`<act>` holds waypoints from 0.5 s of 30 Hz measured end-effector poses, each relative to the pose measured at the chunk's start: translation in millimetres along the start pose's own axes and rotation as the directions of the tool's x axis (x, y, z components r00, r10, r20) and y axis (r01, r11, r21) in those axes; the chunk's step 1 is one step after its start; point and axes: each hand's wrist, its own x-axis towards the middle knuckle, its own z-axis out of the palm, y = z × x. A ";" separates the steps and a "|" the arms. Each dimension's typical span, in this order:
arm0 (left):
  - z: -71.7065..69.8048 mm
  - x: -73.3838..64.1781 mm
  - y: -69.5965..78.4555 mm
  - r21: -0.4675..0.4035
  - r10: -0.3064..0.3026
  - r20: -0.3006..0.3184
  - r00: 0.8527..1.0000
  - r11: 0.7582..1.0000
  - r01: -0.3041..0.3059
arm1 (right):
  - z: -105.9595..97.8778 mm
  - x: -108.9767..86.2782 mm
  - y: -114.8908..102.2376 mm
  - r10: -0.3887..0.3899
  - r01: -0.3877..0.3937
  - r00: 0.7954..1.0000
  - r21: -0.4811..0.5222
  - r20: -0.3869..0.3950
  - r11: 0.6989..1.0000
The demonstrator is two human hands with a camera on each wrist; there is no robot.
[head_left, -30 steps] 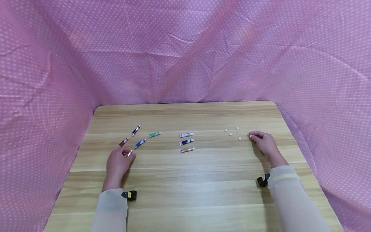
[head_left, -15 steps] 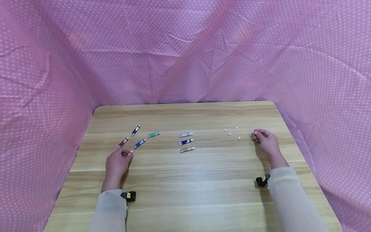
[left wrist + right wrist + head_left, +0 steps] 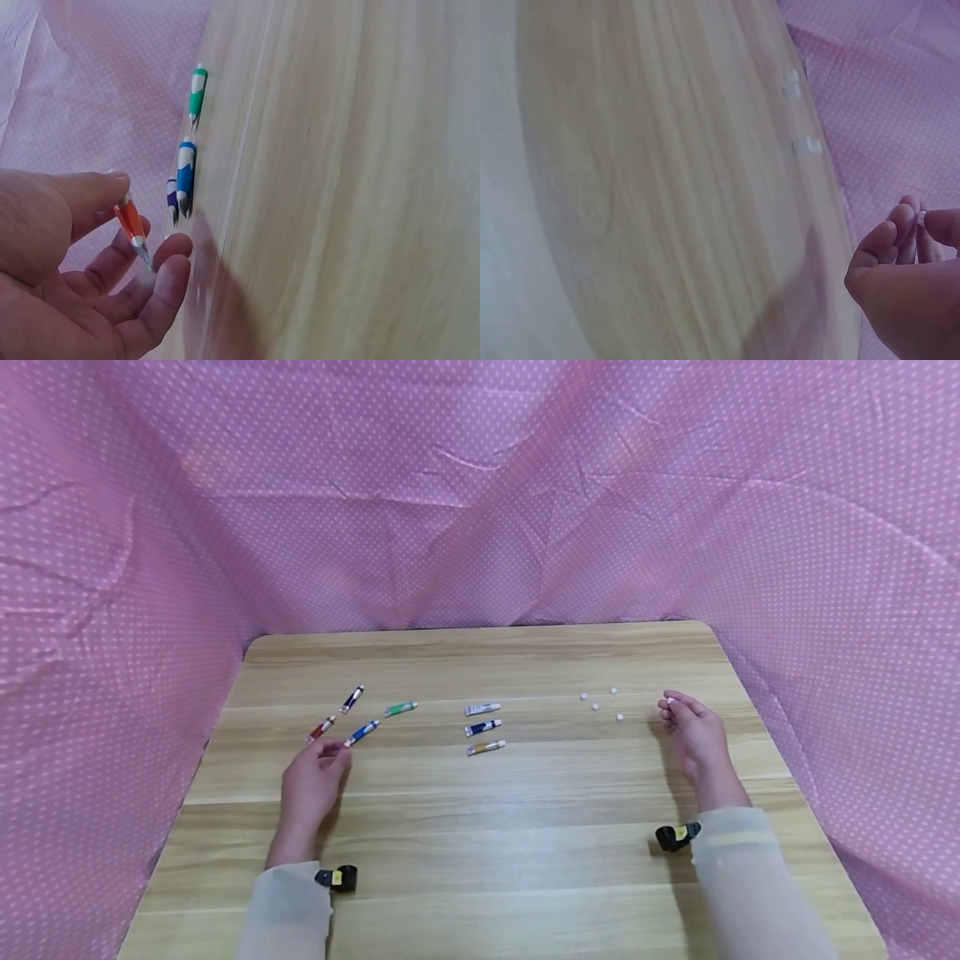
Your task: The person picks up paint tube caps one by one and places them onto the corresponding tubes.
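In the left wrist view an orange paint tube [image 3: 130, 221] is pinched by my left hand [image 3: 311, 785], thumb at one end, crimped end toward the fingers. That hand is at the table's left, right beside a red paint tube [image 3: 321, 728] and a blue paint tube [image 3: 363, 732]. Across the table my right hand [image 3: 701, 743] pinches a small white cap [image 3: 920, 218] between thumb and fingertips. Several similar white caps [image 3: 619, 717] lie on the wood to the left of that hand.
A purple tube [image 3: 351, 698] and a green tube [image 3: 401, 708] lie beyond the left hand. Mid-table, a white tube [image 3: 482, 708], a dark blue tube [image 3: 482, 728] and an ochre tube [image 3: 486, 747] form a column. Pink dotted cloth [image 3: 480, 552] surrounds the wooden table [image 3: 525, 860].
My right hand has drawn back to the right, away from the loose caps, with a cap pinched. My left hand has turned slightly, still holding the orange paint tube. The lying tubes stay put.
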 end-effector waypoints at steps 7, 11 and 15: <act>0.2 -3.5 7.7 -0.042 -0.037 -0.009 0.999 0.998 0.037 | 11.3 -9.1 -1.4 -0.004 0.001 1.000 0.106 0.026 0.994; -0.9 -4.7 10.5 -0.116 -0.054 -0.002 0.999 0.992 0.054 | 18.7 -15.4 -0.7 0.001 -0.011 0.998 0.169 0.059 0.986; -1.9 -5.3 13.5 -0.130 -0.051 -0.015 0.999 0.990 0.049 | 27.2 -21.0 0.6 0.000 -0.015 0.997 0.187 0.079 0.982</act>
